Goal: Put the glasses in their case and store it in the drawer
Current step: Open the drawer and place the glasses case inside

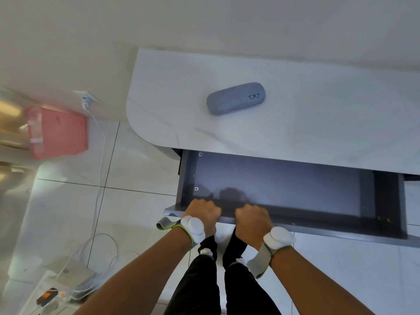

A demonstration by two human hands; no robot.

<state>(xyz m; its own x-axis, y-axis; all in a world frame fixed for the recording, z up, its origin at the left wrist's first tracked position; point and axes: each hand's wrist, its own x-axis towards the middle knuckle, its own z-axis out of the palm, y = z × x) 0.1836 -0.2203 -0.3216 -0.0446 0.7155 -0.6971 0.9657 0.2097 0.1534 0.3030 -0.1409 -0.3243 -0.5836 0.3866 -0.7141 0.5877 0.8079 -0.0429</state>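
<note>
A grey-blue glasses case (236,98), shut, with a small black glasses logo, lies on the white marble tabletop (318,123). No glasses are visible. Below the table's front edge a dark grey drawer (284,185) stands pulled out, and its inside looks bare. My left hand (202,212) and my right hand (252,219) both grip the drawer's front panel, side by side near its left end, fingers curled over the edge. Each wrist wears a white sensor band.
A pink box (58,133) stands on the tiled floor at the left. White cables (101,169) run from a wall socket down to a pile of chargers and devices (68,283) at the lower left. My legs in black trousers (216,280) stand under the drawer.
</note>
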